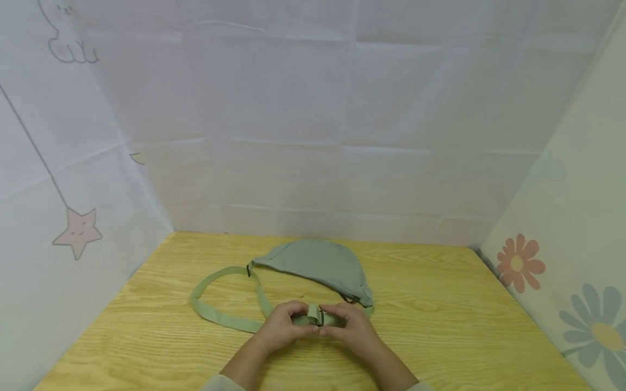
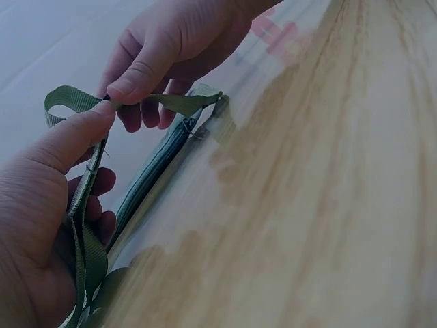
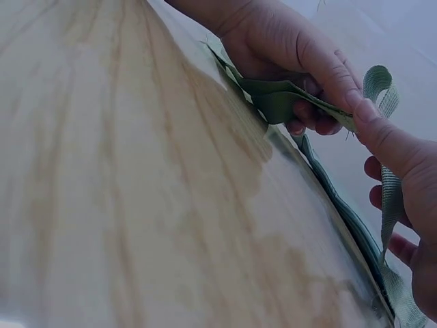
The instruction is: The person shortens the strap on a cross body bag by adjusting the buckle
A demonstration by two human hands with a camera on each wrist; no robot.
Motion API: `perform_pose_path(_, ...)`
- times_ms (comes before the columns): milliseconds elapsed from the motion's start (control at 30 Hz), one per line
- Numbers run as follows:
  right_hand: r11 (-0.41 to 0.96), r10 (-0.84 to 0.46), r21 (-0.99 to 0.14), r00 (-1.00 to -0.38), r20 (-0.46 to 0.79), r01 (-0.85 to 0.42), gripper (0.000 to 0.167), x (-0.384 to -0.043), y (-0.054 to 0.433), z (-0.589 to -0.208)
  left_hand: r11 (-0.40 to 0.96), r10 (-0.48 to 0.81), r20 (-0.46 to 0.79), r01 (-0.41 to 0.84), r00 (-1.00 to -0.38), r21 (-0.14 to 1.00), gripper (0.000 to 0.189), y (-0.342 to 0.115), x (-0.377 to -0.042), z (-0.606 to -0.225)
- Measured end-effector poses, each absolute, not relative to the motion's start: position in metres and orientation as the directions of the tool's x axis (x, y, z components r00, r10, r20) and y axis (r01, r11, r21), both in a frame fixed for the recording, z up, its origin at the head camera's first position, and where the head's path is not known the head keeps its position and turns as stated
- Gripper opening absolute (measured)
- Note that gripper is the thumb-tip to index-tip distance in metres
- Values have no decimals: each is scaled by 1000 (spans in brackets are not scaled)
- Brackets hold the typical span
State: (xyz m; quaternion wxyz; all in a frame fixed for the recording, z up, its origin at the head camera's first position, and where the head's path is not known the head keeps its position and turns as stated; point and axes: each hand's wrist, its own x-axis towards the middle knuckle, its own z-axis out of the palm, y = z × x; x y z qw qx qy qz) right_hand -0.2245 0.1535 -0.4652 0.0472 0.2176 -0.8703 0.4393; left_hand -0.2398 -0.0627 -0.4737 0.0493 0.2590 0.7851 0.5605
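Note:
A sage-green belt bag (image 1: 313, 263) lies on the table, its curved side away from me and its zip toward me. Its webbing strap (image 1: 222, 317) loops out to the left and runs back between my hands. My left hand (image 1: 283, 327) pinches the strap beside a dark strap slider (image 1: 321, 317). From the other side, my right hand (image 1: 356, 330) pinches the strap close to the slider. A small strap loop (image 2: 68, 99) stands up at the thumbs, which nearly meet. In the right wrist view, fingers mostly hide the slider.
The wood-grain table (image 1: 455, 315) extends to both sides of the bag. Pale printed sheets wall it in at the back, left and right, with a pink star (image 1: 78, 232) on the left and a red flower (image 1: 519, 264) on the right.

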Motion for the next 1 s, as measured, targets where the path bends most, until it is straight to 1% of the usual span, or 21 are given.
perform_pose_path(133, 531, -357, -729, -894, 270, -432, 60, -224, 155, -465, 226, 460, 219, 351, -861, 909, 31, -63, -240, -474)
perform_pose_path(267, 537, -373, -717, -888, 270, -444, 59, -225, 160, -466, 228, 454, 210, 341, -866, 912, 30, -64, -239, -473)
perform_pose_path(533, 630, -344, -651, -903, 256, -425, 53, -227, 172, -468, 234, 443, 187, 315, -877, 920, 30, -63, -238, -470)
perform_pose_path(767, 678, -359, -578, -891, 279, -454, 44, -226, 180, -468, 229, 429, 181, 300, -885, 926, 29, -63, -237, -468)
perform_pose_path(900, 683, -344, -586, -900, 268, -436, 36, -227, 181, -470, 223, 429, 180, 298, -885, 928, 30, -64, -237, -469)
perform_pose_path(1000, 668, -297, -639, -924, 241, -382, 35, -228, 182, -470, 239, 415, 181, 299, -892, 924, 31, -64, -238, -469)
